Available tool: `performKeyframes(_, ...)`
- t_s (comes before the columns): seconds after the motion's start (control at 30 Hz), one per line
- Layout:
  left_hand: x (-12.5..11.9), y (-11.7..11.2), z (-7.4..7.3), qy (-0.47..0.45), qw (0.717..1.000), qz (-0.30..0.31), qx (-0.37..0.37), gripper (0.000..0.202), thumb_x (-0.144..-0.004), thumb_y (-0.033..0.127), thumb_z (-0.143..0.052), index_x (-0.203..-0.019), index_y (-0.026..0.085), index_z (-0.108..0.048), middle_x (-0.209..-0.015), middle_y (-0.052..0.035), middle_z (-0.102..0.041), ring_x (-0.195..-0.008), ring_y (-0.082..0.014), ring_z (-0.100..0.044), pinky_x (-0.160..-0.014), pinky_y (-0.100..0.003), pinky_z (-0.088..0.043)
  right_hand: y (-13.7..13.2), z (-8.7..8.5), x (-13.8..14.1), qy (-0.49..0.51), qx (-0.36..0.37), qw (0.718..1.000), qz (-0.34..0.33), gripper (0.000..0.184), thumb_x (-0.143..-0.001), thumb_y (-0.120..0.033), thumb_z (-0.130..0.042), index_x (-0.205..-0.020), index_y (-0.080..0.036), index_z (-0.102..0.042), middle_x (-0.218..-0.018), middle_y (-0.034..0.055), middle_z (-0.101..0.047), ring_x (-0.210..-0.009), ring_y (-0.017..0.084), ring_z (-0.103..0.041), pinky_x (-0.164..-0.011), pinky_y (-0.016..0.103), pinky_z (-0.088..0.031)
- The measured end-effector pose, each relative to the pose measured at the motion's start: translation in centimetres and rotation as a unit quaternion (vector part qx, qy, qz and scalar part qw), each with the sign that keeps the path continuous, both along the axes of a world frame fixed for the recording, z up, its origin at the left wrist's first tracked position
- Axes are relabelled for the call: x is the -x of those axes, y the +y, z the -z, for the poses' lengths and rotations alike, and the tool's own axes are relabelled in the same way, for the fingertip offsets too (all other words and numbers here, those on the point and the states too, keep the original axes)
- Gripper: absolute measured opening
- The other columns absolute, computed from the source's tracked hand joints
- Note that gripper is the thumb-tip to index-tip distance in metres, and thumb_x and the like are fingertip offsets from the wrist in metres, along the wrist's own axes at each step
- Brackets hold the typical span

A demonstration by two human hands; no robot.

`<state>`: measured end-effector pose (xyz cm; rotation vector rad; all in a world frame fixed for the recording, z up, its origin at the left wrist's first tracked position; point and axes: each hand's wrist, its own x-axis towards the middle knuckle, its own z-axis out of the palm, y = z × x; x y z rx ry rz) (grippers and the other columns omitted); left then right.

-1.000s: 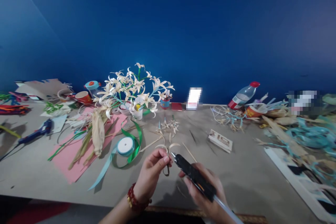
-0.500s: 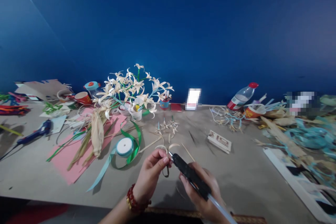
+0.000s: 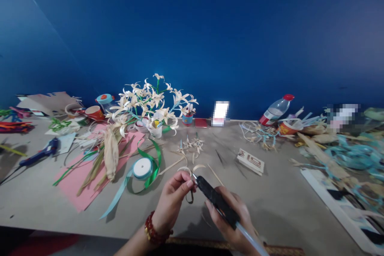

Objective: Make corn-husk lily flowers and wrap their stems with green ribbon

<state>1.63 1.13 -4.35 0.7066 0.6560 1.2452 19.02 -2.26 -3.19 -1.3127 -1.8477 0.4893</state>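
While we are pinching a small dark loop (image 3: 189, 197) between the thumb and fingertips of our left hand (image 3: 173, 202), we are gripping a black glue gun (image 3: 216, 201) in our right hand (image 3: 232, 222), all its fingers closed around the body. We are holding both just above the near edge of the table (image 3: 45, 202), and the loop is hanging below the left fingertips. The gun's tip is pointing up and left and is sitting just beside those fingertips; we cannot tell whether it is touching the loop. A clear glue stick (image 3: 252, 242) is sticking out behind our right palm, and a red bead bracelet (image 3: 153, 230) is circling our left wrist. Beyond our left hand a ribbon spool (image 3: 143, 168) is lying flat with a green ribbon (image 3: 154, 160) curling around it, next to a pink sheet (image 3: 81, 180) carrying a dried husk (image 3: 111, 154). Farther back, a bunch of pale flowers (image 3: 153, 102) is standing, and a bottle (image 3: 276, 109) is leaning well off to the right.
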Motion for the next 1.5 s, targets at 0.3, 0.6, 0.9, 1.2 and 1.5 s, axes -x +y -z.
performKeyframes(0.3, 0.1, -0.2, -0.1, 0.008, 1.0, -0.007, 0.01, 0.015, -0.08, 0.026, -0.078, -0.079, 0.018, -0.066, -0.072, 0.0005, -0.06, -0.069, -0.0114, -0.054, -0.063, -0.021, -0.041, -0.1, 0.1, -0.1, -0.016, 0.008, 1.0, -0.016, 0.009, -0.086, -0.026, -0.051, -0.077, -0.025, -0.05, -0.062, -0.0025, -0.06, -0.056, 0.015, -0.059, -0.053, 0.022, -0.043)
performKeyframes(0.6, 0.2, -0.2, 0.0, 0.022, 1.0, -0.007, 0.005, 0.017, -0.08, 0.028, -0.078, -0.078, 0.017, -0.065, -0.075, -0.0004, -0.059, -0.068, -0.0117, -0.053, -0.062, -0.022, -0.041, -0.3, -0.1, -0.1, -0.019, 0.015, 0.999, -0.023, 0.009, -0.086, -0.026, -0.05, -0.077, -0.025, -0.048, -0.061, -0.0028, -0.058, -0.057, 0.016, -0.059, -0.053, 0.022, -0.042)
performKeyframes(0.9, 0.3, -0.2, 0.2, 0.033, 0.999, -0.006, 0.002, 0.017, -0.08, 0.028, -0.077, -0.078, 0.017, -0.065, -0.075, -0.0002, -0.057, -0.07, -0.0122, -0.052, -0.061, -0.022, -0.04, -0.1, -0.6, -0.5, -0.004, 0.034, 0.998, -0.05, 0.01, -0.087, -0.026, -0.052, -0.077, -0.024, -0.052, -0.059, -0.0038, -0.057, -0.054, 0.014, -0.058, -0.054, 0.022, -0.043)
performKeyframes(1.2, 0.2, 0.2, 0.5, 0.071, 0.997, -0.02, 0.007, 0.02, -0.08, 0.033, -0.076, -0.078, 0.017, -0.064, -0.074, -0.0016, -0.061, -0.072, -0.014, -0.052, -0.069, -0.025, -0.041, -1.1, 1.2, -0.5, 0.263, 0.256, 0.929, -0.053, 0.037, -0.086, -0.055, -0.056, -0.084, -0.018, -0.059, -0.062, 0.001, -0.063, -0.039, 0.01, -0.048, -0.039, 0.022, -0.039)
performKeyframes(1.5, 1.3, 0.4, 1.2, 0.065, 0.995, -0.057, 0.054, 0.022, -0.077, 0.034, -0.079, -0.076, 0.018, -0.064, -0.074, -0.0004, -0.061, -0.073, -0.0147, -0.055, -0.074, -0.026, -0.044, 1.8, 5.1, -12.9, -0.197, 0.033, 0.956, 0.215, 0.026, -0.084, -0.029, -0.055, -0.108, -0.024, -0.062, -0.08, 0.0039, -0.074, -0.068, 0.023, -0.071, -0.06, 0.028, -0.05)
